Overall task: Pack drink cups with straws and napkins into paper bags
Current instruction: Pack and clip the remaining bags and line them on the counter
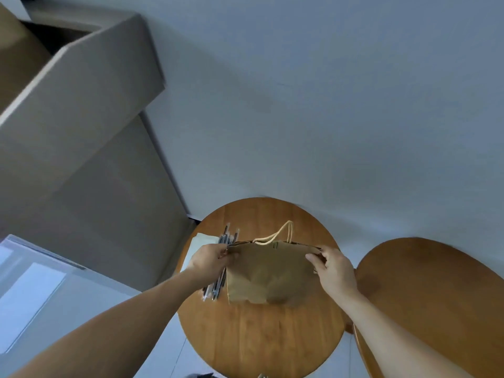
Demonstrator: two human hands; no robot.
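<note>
A brown paper bag (268, 274) with pale cord handles is held upright above a round wooden table (253, 342). My left hand (208, 259) pinches the bag's left top edge and my right hand (334, 266) pinches its right top edge. Several wrapped dark straws (227, 237) lie on the table behind and left of the bag, partly hidden by my left hand. A pale napkin stack (195, 251) lies under the straws at the table's left side. No drink cup is in view.
A second round wooden table (436, 290) stands to the right, close to the first. Large cardboard boxes (81, 132) are stacked at the left against a pale wall. A grey-white surface (32, 290) sits at the lower left.
</note>
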